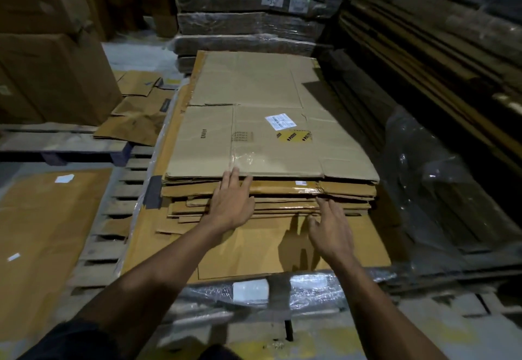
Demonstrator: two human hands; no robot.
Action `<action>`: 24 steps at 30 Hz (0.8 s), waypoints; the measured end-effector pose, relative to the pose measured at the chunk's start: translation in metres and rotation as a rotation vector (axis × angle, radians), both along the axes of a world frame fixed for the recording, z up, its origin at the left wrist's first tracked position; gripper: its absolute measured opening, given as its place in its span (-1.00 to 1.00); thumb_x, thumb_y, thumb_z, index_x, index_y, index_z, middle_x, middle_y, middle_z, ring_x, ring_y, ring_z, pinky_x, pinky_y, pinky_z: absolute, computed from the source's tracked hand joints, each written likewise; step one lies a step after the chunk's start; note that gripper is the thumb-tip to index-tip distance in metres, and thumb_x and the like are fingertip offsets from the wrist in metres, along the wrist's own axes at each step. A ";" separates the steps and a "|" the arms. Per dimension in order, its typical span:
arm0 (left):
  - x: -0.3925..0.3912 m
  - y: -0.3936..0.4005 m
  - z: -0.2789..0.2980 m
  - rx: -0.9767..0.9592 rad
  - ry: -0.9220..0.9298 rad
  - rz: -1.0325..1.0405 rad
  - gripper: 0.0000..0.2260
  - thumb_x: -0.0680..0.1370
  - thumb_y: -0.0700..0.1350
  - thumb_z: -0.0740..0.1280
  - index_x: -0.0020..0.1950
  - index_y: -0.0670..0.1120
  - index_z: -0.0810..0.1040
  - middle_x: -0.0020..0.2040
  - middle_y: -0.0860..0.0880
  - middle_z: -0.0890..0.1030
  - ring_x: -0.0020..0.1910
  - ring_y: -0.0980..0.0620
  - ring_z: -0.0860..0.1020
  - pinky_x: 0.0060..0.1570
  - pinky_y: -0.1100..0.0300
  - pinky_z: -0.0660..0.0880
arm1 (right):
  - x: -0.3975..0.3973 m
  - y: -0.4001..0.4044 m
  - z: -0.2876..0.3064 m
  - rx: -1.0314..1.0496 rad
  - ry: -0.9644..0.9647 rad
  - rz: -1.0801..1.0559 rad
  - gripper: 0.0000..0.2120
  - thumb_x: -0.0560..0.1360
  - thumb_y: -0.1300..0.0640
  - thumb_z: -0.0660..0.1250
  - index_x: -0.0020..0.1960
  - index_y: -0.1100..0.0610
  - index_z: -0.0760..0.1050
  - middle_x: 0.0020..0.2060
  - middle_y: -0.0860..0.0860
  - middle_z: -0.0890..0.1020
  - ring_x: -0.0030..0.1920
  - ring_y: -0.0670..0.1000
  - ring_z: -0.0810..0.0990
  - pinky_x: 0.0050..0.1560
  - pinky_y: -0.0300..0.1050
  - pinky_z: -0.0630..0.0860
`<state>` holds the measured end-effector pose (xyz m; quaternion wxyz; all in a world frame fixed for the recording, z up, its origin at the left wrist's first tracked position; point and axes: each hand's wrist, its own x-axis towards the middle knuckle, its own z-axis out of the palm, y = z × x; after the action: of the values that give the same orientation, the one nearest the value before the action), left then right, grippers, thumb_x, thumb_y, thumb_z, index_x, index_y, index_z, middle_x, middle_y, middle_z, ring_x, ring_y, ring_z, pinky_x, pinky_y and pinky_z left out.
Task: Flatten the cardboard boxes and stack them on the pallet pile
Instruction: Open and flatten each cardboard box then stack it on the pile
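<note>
A pile of flattened cardboard boxes [268, 193] lies on a pallet in front of me. The top sheet [254, 122] is pale brown, with a white label and a yellow sticker. My left hand [231, 204] has straight fingers, and their tips touch the near edge of the top sheet. My right hand [330, 227] hovers with spread fingers just in front of the lower layers of the pile, holding nothing. A large flat sheet [268, 249] sticks out under both hands.
Wooden pallet slats [113, 218] show at the left, with another flat cardboard [42, 235] beside them. Whole boxes [50, 77] stand at far left. Wrapped stacks [248, 20] rise behind. Loose plastic film [440, 184] lies at the right.
</note>
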<state>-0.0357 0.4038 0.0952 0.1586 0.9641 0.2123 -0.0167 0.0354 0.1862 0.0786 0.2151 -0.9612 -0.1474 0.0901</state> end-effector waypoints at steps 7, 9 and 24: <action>-0.011 -0.067 -0.012 -0.026 -0.032 -0.243 -0.53 0.67 0.03 0.12 0.59 0.00 0.18 0.63 -0.03 0.07 0.61 -0.04 -0.07 0.54 -0.02 -0.14 | -0.055 -0.063 -0.031 0.079 0.081 -0.273 -0.52 0.66 0.01 0.18 0.55 0.09 0.28 0.50 0.06 0.37 0.49 0.10 0.29 0.46 0.10 0.29; -0.001 -0.085 -0.018 -0.019 -0.040 -0.372 -0.54 0.67 0.04 0.12 0.57 0.01 0.21 0.61 -0.02 0.12 0.60 -0.03 -0.02 0.54 0.01 -0.14 | -0.070 -0.079 -0.039 0.088 0.115 -0.391 -0.51 0.66 0.01 0.19 0.55 0.09 0.27 0.51 0.05 0.35 0.51 0.09 0.27 0.46 0.06 0.28; -0.045 -0.225 -0.063 -0.058 0.201 -1.468 -0.34 0.47 0.18 -0.05 0.40 -0.15 0.46 0.34 -0.17 0.53 0.36 -0.15 0.44 0.32 0.06 0.34 | -0.341 -0.091 -0.070 0.216 0.256 -1.665 -0.37 0.62 -0.15 0.20 0.58 0.13 0.21 0.53 0.07 0.34 0.51 0.10 0.31 0.47 0.02 0.29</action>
<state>-0.0811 0.1791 0.0322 0.1117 0.8473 -0.4740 -0.2120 -0.3054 0.0954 0.0085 0.3169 -0.7129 0.6256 -0.0040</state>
